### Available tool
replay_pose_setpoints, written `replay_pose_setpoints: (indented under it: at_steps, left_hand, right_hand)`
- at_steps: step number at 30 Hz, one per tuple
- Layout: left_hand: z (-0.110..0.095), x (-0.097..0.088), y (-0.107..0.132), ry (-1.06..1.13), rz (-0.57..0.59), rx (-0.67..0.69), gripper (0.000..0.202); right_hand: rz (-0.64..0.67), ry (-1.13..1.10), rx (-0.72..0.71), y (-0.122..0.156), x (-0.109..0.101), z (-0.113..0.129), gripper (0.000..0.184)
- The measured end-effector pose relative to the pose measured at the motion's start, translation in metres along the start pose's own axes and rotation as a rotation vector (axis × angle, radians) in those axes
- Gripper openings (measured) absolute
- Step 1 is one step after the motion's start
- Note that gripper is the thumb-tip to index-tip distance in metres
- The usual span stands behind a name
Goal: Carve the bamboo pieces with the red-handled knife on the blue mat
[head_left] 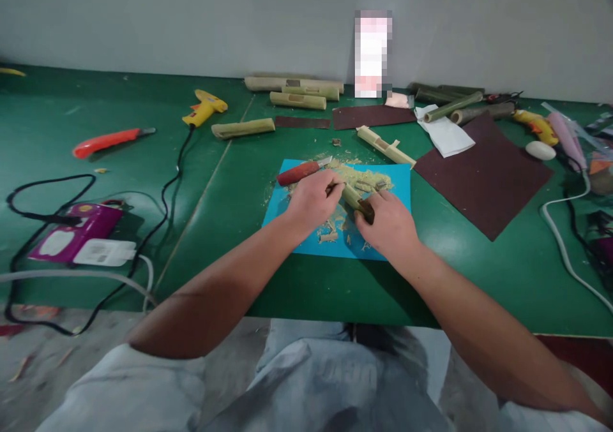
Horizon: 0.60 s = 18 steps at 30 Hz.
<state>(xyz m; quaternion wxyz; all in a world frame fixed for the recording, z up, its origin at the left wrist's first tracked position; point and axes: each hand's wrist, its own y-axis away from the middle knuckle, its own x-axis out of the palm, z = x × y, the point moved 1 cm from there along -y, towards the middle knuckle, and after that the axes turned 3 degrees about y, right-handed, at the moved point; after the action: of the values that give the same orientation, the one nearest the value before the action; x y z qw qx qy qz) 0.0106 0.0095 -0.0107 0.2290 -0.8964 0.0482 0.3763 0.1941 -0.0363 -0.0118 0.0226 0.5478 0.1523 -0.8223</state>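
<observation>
Above a blue sheet (299, 244), both hands are closed on a short pale-green bamboo tube (353, 196). My left hand (313, 199) has its fingers curled around the far left end; a dark spot shows between them, too small to name. My right hand (387, 221) grips the near right end, thumb along its side. By that thumb is a dark brown patch; I cannot tell whether it is an opening or a brown piece. Pale shavings (366, 178) lie heaped behind the tube. A red-handled knife (299, 172) rests just beyond my left hand.
Brown sheets (483, 170) and several bamboo pieces (297, 100) lie towards the wall. On the left are a yellow glue gun (205, 108), an orange-handled knife (110, 141) and a purple box (98, 224) with cables. A white cloth (445, 135) and a white oval object (540, 150) lie right.
</observation>
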Motion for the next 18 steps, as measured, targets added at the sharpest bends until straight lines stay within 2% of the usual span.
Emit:
replay_pose_setpoints:
  at_steps: [5,9,14,18]
  left_hand:
    - [-0.0037,0.0046,0.0039,0.029,0.09,0.062,0.012]
    - [-0.0002,0.0042,0.0013,0.023,0.034,0.04,0.013]
    - [-0.0065,0.0045,0.0046,0.0,0.146,0.091,0.015]
    - [-0.0093,0.0039,0.0064,-0.033,0.121,0.043,0.016]
  right_hand:
    - [0.011,-0.036,-0.001,-0.0001,0.0028,-0.0012,0.016]
    - [0.021,-0.055,0.018,-0.0003,0.0024,-0.0012,0.017]
    - [0.02,-0.033,0.027,0.0006,0.0012,-0.0003,0.017]
    - [0.004,-0.053,0.022,0.0006,0.0008,-0.0013,0.019]
